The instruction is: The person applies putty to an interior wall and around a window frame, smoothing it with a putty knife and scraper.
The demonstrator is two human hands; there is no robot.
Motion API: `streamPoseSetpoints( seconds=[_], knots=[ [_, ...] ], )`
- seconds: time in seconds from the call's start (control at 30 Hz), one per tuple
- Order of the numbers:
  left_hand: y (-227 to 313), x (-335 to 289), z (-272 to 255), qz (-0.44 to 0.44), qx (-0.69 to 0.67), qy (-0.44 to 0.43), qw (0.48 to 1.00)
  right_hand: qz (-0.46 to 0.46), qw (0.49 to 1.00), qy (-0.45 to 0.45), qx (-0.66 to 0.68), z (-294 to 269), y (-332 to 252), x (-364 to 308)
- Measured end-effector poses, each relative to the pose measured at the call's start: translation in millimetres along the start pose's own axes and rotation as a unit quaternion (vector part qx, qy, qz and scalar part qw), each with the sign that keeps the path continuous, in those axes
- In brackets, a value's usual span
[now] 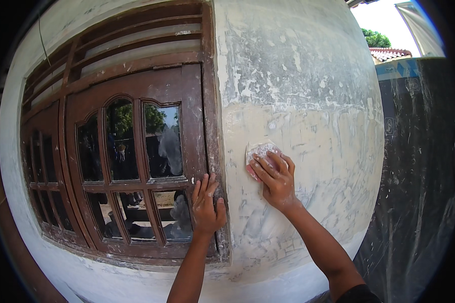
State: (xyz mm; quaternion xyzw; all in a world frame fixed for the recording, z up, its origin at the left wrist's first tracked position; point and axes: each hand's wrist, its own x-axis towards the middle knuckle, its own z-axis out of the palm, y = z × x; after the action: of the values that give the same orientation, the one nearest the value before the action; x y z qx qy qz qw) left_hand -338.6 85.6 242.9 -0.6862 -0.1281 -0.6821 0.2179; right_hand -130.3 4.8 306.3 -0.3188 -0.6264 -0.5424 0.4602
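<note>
My right hand (279,179) presses a flat pink piece smeared with white putty (262,149) against the patchy plastered wall (308,131); its exact kind is unclear. The fingers lie over its face and hold it to the surface. Lower and to the left, my left hand (207,206) rests with fingers stretched out on the right edge of the brown wooden window (184,83), empty. Cream putty covers the middle of the wall, with grey streaks showing through it and a grey, flaking band above.
Slatted vents (136,43) run above the paned shutters at the left. A pale sill band (253,290) curves along the bottom of the wall. Past the wall's right edge hangs a dark, paint-splashed sheet (414,177); a tiled roof (389,53) shows behind it.
</note>
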Motion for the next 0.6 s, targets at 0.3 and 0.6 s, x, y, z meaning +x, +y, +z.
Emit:
streamPoseSetpoints(
  seconds=[0.3, 0.6],
  knots=[
    [4.0, 3.4, 2.0, -0.002, -0.001, 0.002, 1.0, -0.02, 0.997, -0.055, 0.056, -45.8, -41.0, -75.6],
    [2.5, 1.3, 2.5, -0.003, -0.005, -0.006, 1.0, -0.021, 0.995, 0.097, 0.02, -0.5, 14.4, 96.4]
  ],
)
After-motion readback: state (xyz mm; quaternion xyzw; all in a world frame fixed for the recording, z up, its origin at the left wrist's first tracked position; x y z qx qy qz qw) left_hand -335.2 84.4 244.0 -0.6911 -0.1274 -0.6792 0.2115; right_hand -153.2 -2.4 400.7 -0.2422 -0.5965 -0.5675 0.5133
